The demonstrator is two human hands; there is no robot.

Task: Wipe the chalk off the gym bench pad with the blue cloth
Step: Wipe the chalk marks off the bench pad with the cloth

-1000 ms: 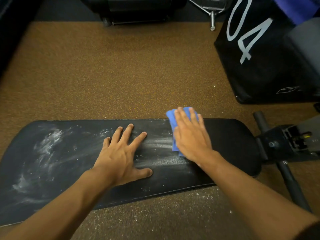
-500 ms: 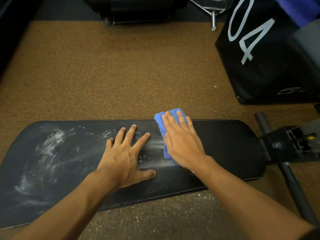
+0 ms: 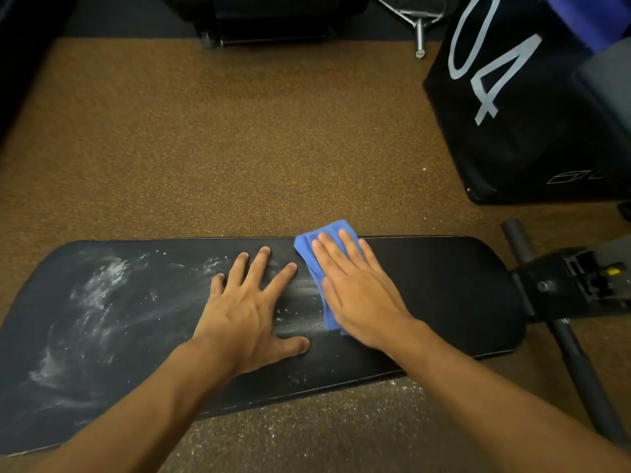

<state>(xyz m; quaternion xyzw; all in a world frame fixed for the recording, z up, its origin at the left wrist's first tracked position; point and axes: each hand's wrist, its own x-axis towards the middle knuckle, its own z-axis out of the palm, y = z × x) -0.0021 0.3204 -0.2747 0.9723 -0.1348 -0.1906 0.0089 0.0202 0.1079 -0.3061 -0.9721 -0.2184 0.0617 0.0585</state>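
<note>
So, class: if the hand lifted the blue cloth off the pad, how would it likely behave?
The cloth looks soft and folded under the right hand, so it would probably droop and unfold. It seems thin, so likely light. On the smooth pad it probably slides easily.

Left hand (image 3: 251,310): palm down, flat, fingers splayed wide, thumb out to the right. Right hand (image 3: 358,291): palm down, fingers straight and together, pointing away from the body. No grip on either. Both forearms bare, extended forward, hands just beside each other.
</note>
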